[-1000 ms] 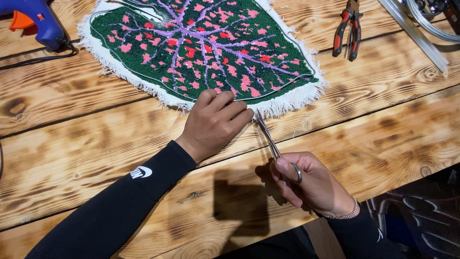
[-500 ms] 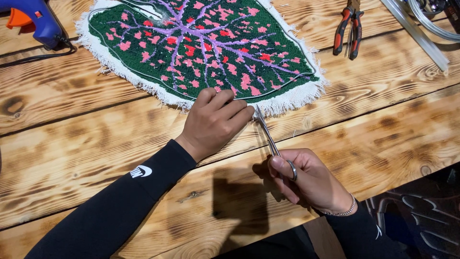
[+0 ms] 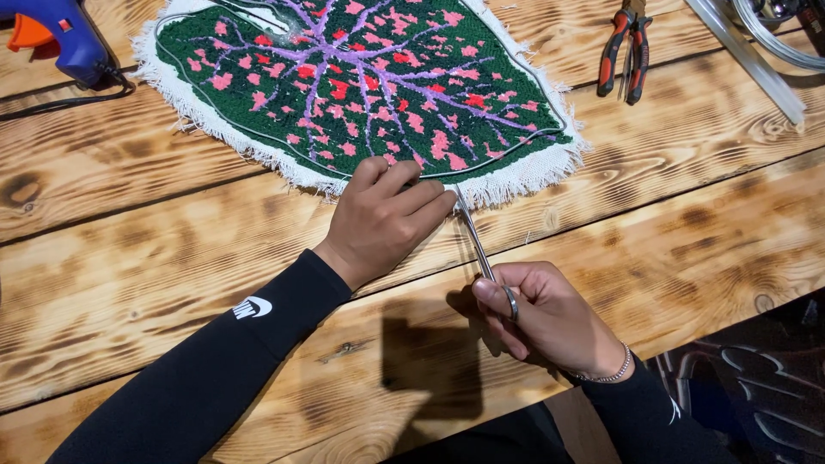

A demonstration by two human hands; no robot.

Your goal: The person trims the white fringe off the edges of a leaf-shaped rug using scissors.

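Our right hand (image 3: 550, 322) closes its grip on the scissors (image 3: 481, 249), blades reaching forward to the white fringe of the leaf-shaped rug (image 3: 361, 86). Just left of the blades, our left hand (image 3: 387, 219) presses that edge flat on the bench (image 3: 687, 215), steadying it for trimming.

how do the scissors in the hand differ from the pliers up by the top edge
The scissors are thin bare metal, held in the right hand with tips at the leaf-shaped rug's white fringe; the pliers have red and black grips and lie untouched on the wooden table. The scissors look longer and slimmer, the pliers stubbier. Both are two-handled metal hand tools.
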